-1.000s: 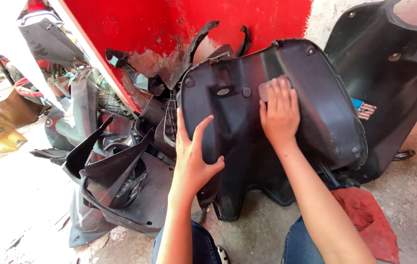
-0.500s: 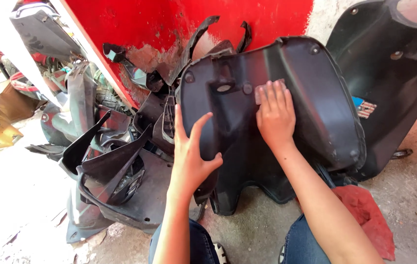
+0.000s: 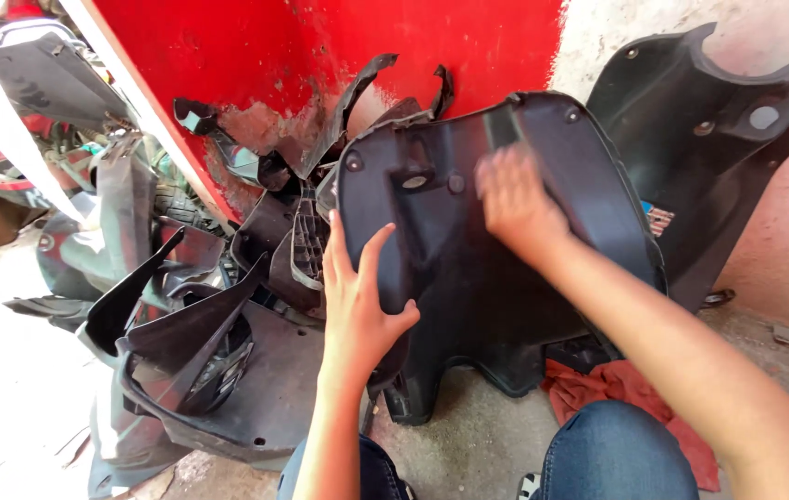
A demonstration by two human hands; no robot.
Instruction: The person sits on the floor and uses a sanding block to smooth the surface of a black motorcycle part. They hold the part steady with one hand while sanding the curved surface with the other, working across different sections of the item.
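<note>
At the bottom of the frame my knees in blue jeans [image 3: 617, 449] sit on either side of the concrete floor [image 3: 478, 426], with a red rag [image 3: 612, 384] lying crumpled just beside the right one. Just above them, in the centre, stands the large black plastic panel [image 3: 469, 268], upright on its lower edge and tilted back toward the wall.

My left hand [image 3: 357, 296] is open, fingers spread and thumb out, gripping the panel's left rim to steady it; it holds nothing else. My right hand [image 3: 515, 199] lies flat and open against the panel's upper face, fingers together. It is blurred, and I cannot tell whether anything lies under the palm.

As I judge it, the work is midway: the panel's surface looks dull and dusty all over, with no patch clearly cleaner than another, so I cannot say how much is done. The lower half, below my right hand, looks untouched.

To the left of the panel, a heap of other black body parts [image 3: 191, 343] lies on the floor, overlapping one another. At the right edge a second big black panel [image 3: 719, 130] leans upright. Farthest back, the red wall [image 3: 320, 46] fills the top of the frame, its paint flaked near the base, with a pale wall [image 3: 626, 28] to its right.
</note>
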